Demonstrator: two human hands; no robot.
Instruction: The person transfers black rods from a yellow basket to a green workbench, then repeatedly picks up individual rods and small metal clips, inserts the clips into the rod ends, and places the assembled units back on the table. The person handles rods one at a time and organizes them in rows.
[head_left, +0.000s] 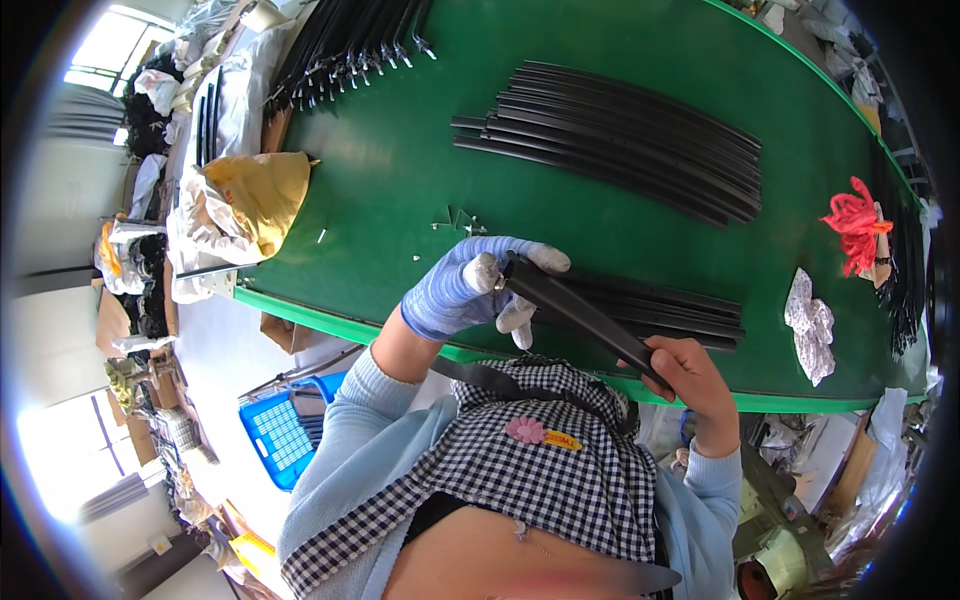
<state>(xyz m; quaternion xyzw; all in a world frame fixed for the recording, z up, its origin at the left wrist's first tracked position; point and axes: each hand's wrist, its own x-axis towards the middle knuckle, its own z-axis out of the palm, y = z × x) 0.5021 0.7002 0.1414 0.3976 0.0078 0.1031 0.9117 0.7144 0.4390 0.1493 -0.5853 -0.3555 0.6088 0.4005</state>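
Note:
My left hand (pixel 470 285), in a blue and white knit glove, grips the upper end of a long black strip (pixel 575 312). My bare right hand (pixel 690 378) holds the strip's lower end near the table's front edge. The strip slants across in front of me, above a small stack of similar black strips (pixel 680 310) lying on the green table (pixel 400 150). A few tiny pale metal bits (pixel 458 222) lie on the green surface just beyond my left hand.
A large pile of long black strips (pixel 620 135) lies at the table's middle. More strips with metal ends (pixel 350 50) sit at the far left. A yellow bag (pixel 255 195), red cord (pixel 855 225), white cloth (pixel 812 325) and a blue crate (pixel 285 430) surround the work area.

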